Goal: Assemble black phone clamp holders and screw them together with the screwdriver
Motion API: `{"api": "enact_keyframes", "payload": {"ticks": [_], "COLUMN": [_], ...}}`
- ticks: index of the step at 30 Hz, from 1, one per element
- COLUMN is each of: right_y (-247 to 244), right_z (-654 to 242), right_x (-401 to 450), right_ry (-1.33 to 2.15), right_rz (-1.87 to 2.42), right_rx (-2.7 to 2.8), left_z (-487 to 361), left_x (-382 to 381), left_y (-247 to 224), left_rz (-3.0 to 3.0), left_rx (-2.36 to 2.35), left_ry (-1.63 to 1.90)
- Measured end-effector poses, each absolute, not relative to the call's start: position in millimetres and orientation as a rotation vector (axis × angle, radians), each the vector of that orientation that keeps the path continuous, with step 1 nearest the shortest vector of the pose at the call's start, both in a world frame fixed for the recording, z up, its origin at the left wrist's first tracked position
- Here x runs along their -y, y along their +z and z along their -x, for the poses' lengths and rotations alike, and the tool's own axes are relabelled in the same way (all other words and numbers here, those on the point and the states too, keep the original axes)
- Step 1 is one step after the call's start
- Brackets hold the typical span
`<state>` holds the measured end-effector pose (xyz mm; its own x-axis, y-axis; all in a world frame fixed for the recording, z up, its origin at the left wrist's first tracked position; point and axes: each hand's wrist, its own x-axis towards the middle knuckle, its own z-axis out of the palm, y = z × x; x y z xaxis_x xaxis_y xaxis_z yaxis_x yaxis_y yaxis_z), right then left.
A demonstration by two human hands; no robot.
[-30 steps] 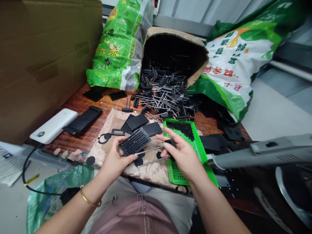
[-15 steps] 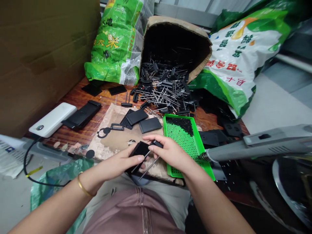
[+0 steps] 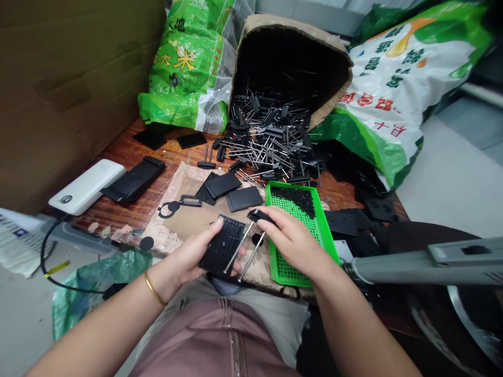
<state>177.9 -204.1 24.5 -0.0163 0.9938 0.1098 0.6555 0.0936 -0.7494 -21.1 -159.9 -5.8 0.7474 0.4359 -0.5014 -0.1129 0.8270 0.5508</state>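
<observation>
My left hand (image 3: 196, 252) is closed on a black rectangular plastic plate (image 3: 225, 243), its ribbed face turned up and the thumb on its upper edge. Fingertips show under the plate's right side. My right hand (image 3: 288, 235) pinches the black bar of a two-rod piece (image 3: 257, 214). Its two metal rods point down and left; one crosses in front of the plate's lower right edge. Whether the rod touches the plate I cannot tell. Just beyond the hands, flat black plates (image 3: 244, 198) lie on a cardboard sheet (image 3: 173, 222).
A green perforated tray (image 3: 271, 209) holding tiny black parts stands beside my right hand. Behind it, a tipped cardboard box (image 3: 348, 78) spills many two-rod pieces (image 3: 271, 136). At left lie a white power bank (image 3: 88, 186) and a black phone-holder-like part (image 3: 135, 179). A grey arm (image 3: 428, 264) juts in from the right.
My right hand has drawn the two-rod piece rightward, away from the plate. The plate now shows its ribbed face, and my left hand has shifted slightly left.
</observation>
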Motion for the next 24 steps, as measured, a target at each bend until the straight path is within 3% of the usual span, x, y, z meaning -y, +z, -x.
{"api": "enact_keyframes", "payload": {"ticks": [24], "right_y": [3], "right_z": [-156], "right_x": [194], "right_ry": [0.694], "right_rz": [1.526], "right_rx": [1.722], "left_z": [28], "left_x": [165], "left_y": [-13], "left_rz": [-0.536], "left_rx": [-0.557], "left_ry": [0.153]}}
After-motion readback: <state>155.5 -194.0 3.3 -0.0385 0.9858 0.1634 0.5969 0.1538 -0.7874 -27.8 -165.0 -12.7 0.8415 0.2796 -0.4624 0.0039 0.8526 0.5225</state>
